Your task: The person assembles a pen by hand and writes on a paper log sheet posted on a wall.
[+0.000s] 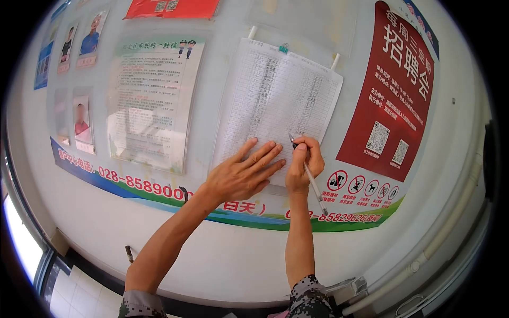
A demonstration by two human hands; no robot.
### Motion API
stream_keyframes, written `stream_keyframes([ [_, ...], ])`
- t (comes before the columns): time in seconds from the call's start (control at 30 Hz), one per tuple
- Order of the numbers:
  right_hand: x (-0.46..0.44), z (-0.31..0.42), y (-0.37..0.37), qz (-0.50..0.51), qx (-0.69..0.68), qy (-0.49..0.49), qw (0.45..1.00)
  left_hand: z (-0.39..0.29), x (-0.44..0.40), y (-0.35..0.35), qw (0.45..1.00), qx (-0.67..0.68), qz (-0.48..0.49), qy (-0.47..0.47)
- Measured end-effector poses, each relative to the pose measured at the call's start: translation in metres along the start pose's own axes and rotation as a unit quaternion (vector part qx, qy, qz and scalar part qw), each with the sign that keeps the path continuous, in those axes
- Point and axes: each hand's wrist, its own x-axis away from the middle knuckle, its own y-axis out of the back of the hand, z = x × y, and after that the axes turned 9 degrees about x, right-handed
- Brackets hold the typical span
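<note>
A white sheet of paper (281, 100), ruled as a table and partly filled with handwriting, hangs on a wall board. A small green binder clip (283, 50) grips its top edge. My left hand (246, 169) lies flat on the lower left of the sheet, fingers spread. Close beside it, my right hand (306, 161) is closed around a pen (315, 185). The pen's tip is at the paper, near the lower rows; whether it touches I cannot tell. Both forearms reach up from camouflage sleeves.
Left of the sheet is a printed notice (154, 100) in a clear sleeve, with small portrait photos (93, 34) beyond it. A dark red poster (387, 95) is on the right. Pipes (424, 259) run along the lower right wall. A tiled floor (79, 294) shows at lower left.
</note>
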Motion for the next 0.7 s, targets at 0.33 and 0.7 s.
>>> stream_keyframes([
  [0.33, 0.0002, -0.0019, -0.0023, 0.007, 0.028, -0.005, 1.0, -0.0014, -0.0006, 0.0046, 1.0, 0.006, 0.012, -0.003],
  [0.7, 0.0005, -0.0015, -0.0045, 0.004, 0.035, 0.003, 0.999, -0.002, 0.0, 0.002, 1.0, -0.007, 0.003, 0.002],
])
